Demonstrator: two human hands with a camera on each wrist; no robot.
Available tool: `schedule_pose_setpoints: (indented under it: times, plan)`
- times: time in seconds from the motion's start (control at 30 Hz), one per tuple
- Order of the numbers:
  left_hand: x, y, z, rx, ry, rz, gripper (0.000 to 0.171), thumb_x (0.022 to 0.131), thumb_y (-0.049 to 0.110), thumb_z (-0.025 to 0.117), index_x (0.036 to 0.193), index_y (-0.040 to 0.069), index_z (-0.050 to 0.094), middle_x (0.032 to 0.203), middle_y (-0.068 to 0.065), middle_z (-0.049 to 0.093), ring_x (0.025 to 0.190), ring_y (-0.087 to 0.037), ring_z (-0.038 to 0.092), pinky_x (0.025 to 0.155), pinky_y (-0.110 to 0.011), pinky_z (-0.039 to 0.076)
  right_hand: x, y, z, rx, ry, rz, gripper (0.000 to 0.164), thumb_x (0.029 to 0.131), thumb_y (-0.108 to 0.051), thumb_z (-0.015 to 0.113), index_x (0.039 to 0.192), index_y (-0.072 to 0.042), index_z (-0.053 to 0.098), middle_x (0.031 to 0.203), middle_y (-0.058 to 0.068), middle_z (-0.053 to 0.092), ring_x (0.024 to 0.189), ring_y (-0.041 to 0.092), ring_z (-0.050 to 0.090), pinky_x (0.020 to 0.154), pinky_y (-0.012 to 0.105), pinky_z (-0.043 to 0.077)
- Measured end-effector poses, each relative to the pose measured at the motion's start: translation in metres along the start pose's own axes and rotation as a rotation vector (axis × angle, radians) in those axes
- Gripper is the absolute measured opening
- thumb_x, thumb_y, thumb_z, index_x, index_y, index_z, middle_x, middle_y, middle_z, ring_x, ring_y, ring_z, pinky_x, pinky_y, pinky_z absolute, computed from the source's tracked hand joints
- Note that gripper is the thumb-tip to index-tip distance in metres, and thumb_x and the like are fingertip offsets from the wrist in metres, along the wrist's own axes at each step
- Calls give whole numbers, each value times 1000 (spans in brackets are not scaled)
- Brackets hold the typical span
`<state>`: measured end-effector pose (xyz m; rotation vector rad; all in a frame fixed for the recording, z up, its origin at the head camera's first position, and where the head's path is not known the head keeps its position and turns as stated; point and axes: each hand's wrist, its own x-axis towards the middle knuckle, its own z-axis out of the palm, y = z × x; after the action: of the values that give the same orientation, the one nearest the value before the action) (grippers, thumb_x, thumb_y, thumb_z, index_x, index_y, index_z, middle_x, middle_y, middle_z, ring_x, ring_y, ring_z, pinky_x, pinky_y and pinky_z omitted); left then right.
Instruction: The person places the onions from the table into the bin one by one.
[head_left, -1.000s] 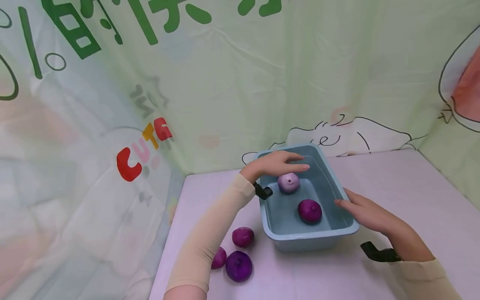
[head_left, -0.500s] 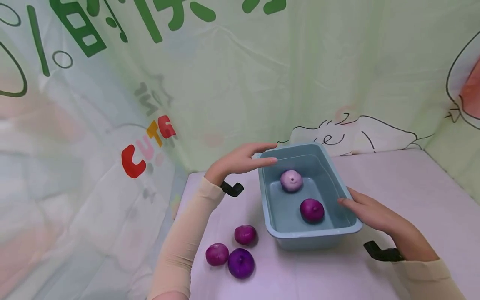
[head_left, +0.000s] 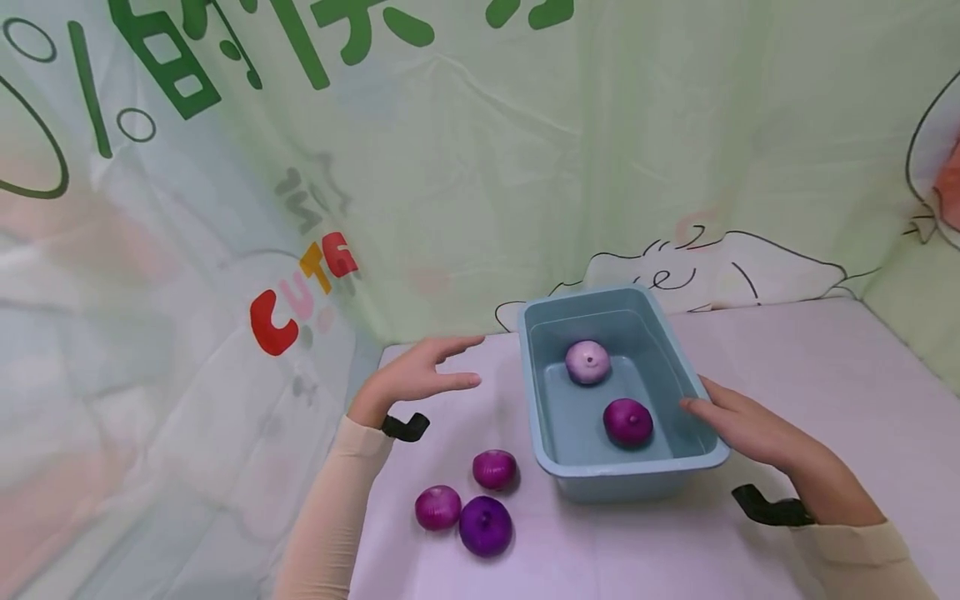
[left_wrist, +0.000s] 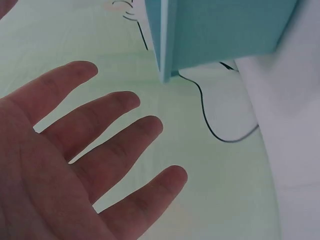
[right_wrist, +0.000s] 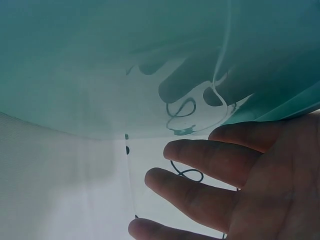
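A blue plastic basin (head_left: 630, 469) stands on the table with a pale purple onion (head_left: 588, 362) and a darker red onion (head_left: 628, 422) inside. My right hand (head_left: 765, 425) holds the basin's right rim, its thumb over the edge on the inside. In the right wrist view, the fingers (right_wrist: 200, 195) lie along the outer wall. My left hand (head_left: 420, 375) hovers left of the basin, holding nothing, with fingers extended and thumb apart. Below it on the table lie three more onions: a red one (head_left: 495, 470), another red one (head_left: 438, 508) and a deep purple one (head_left: 486, 527).
The table has a pale lilac cover (head_left: 795, 367). A printed cloth curtain (head_left: 465, 183) rises behind the table and along its left side. Black wrist mounts (head_left: 406, 427) sit on both wrists.
My left hand has moved left and down, from above the basin to beside it. The right hand stays at the basin's rim. The same two onions lie in the basin throughout.
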<state>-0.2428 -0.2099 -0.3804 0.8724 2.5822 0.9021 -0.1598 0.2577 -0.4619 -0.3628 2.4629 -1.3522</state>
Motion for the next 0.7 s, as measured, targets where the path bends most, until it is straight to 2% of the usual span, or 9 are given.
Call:
schedule_pose_setpoints:
  times: [0.13,0.23,0.37,0.5,0.7]
  plan:
    - [-28,-17,8,-36,37,-76,75,94,58,71,158,31,44,157,17,42,146,-15,39,116,-43,34,0,2,-1,0,0,-3,68,112,-28,40,162,7,9,148,41,38,112,50,61,79,61,58]
    - [-47,-30,18,-62,65,-115,72,94,59,71,158,36,44,157,20,41,147,-13,37,117,-44,33,1,3,-1,5,-3,-11,69,112,-29,40,161,8,10,148,41,38,112,49,61,79,61,58]
    - [-70,-45,35,-78,105,-151,72,95,57,71,158,34,44,158,18,41,147,-16,37,117,-46,33,2,5,0,8,-2,-19,69,112,-30,40,162,7,10,148,41,38,113,51,60,79,63,57]
    - [-92,-60,55,-104,117,-185,71,97,53,70,159,28,43,159,12,41,148,-20,37,116,-49,34,3,6,-1,13,-7,-18,70,112,-31,41,162,7,10,149,40,38,114,51,60,80,63,57]
    - [-115,-76,78,-133,131,-254,73,99,53,68,160,23,42,161,7,41,149,-19,35,117,-49,32,4,6,0,20,-11,-28,70,112,-30,41,162,7,8,149,41,36,114,53,59,78,63,57]
